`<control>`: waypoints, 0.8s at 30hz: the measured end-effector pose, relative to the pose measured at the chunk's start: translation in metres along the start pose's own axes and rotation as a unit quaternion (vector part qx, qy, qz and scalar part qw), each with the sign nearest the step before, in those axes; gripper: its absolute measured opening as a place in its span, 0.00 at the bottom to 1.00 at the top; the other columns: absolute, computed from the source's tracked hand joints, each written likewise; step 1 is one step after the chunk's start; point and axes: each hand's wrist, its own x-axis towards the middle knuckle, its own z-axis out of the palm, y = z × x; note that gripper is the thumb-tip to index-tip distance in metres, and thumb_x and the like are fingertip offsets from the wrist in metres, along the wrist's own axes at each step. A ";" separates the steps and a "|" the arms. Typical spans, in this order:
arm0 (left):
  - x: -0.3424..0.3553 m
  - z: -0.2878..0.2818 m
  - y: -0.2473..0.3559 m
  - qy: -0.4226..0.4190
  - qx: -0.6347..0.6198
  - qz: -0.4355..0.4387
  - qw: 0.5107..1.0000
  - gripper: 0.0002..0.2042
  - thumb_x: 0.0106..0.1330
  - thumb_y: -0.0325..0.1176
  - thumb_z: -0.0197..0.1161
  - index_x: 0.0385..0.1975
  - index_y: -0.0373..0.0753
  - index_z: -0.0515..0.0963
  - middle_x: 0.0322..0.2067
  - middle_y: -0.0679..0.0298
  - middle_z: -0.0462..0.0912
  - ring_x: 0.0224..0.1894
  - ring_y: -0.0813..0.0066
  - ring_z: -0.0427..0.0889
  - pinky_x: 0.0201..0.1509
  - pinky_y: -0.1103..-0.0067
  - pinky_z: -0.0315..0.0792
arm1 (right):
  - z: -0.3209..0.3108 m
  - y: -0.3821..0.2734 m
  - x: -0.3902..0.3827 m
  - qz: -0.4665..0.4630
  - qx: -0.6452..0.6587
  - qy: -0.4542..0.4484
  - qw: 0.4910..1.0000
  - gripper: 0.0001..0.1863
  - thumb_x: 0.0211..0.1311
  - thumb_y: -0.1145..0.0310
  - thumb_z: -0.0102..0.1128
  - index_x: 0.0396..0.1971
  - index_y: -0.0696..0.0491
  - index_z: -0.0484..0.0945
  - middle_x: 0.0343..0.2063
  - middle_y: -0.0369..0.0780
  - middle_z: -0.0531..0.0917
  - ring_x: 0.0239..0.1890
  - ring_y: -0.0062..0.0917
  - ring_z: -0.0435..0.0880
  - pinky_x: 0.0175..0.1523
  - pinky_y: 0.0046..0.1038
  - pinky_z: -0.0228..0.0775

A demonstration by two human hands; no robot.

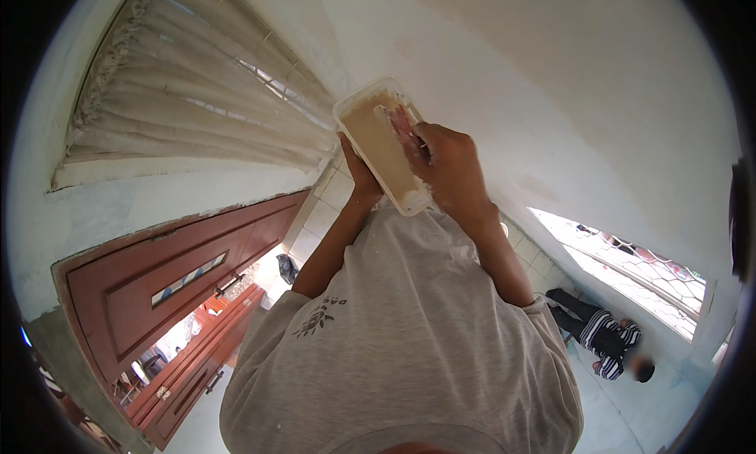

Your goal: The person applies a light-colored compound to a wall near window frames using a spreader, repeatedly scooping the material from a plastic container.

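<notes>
A rectangular, whitish plastic tub (414,203) is held up in front of my chest, tilted in the view. Beige paste (373,136) covers its inside, with smears along the rim and near corner. Along the tub's left side, my left hand (359,170) grips it, the fingers partly hidden beneath. My right hand (450,159) is closed over the tub's right side around a small reddish scraper (403,129) smeared with whitish paste. The scraper's edge is over the paste; whether it touches cannot be made out. My fingers hide part of the tool.
A pale wall (535,84) rises ahead and right. At left are a curtained window (205,84) and a reddish-brown door (142,289). A grille window (630,269) is at right, with a person (602,332) in striped sleeves near it. Light tiles (319,218) cover the floor.
</notes>
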 end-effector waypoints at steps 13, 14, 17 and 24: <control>-0.007 0.001 -0.006 -0.010 0.176 0.038 0.984 0.39 0.75 0.70 0.30 0.71 0.44 0.63 0.62 0.60 0.74 0.63 0.66 0.74 0.67 0.69 0.71 | -0.007 0.011 -0.004 0.085 -0.121 -0.083 0.986 0.07 0.62 0.71 0.61 0.36 0.59 0.79 0.25 0.48 0.84 0.29 0.45 0.85 0.37 0.45 0.79; -0.009 0.004 -0.007 -0.005 0.171 0.040 0.984 0.39 0.75 0.70 0.30 0.72 0.45 0.63 0.63 0.60 0.74 0.63 0.66 0.74 0.67 0.69 0.71 | 0.002 0.019 -0.006 0.081 -0.147 -0.091 0.982 0.08 0.62 0.71 0.61 0.37 0.59 0.79 0.25 0.49 0.84 0.29 0.46 0.85 0.38 0.45 0.79; -0.005 0.014 -0.008 0.047 0.065 -0.008 0.997 0.40 0.75 0.70 0.31 0.72 0.45 0.63 0.63 0.60 0.74 0.63 0.66 0.74 0.68 0.69 0.71 | 0.039 0.041 -0.008 0.060 -0.196 -0.116 0.972 0.09 0.59 0.72 0.62 0.37 0.60 0.80 0.25 0.51 0.84 0.29 0.46 0.86 0.38 0.44 0.80; -0.004 0.015 -0.007 0.036 0.141 0.016 0.989 0.39 0.75 0.70 0.30 0.72 0.44 0.62 0.64 0.61 0.73 0.65 0.66 0.72 0.70 0.69 0.69 | 0.041 0.053 0.000 0.008 -0.125 -0.156 0.980 0.10 0.62 0.70 0.62 0.40 0.60 0.80 0.25 0.53 0.84 0.30 0.47 0.86 0.39 0.45 0.79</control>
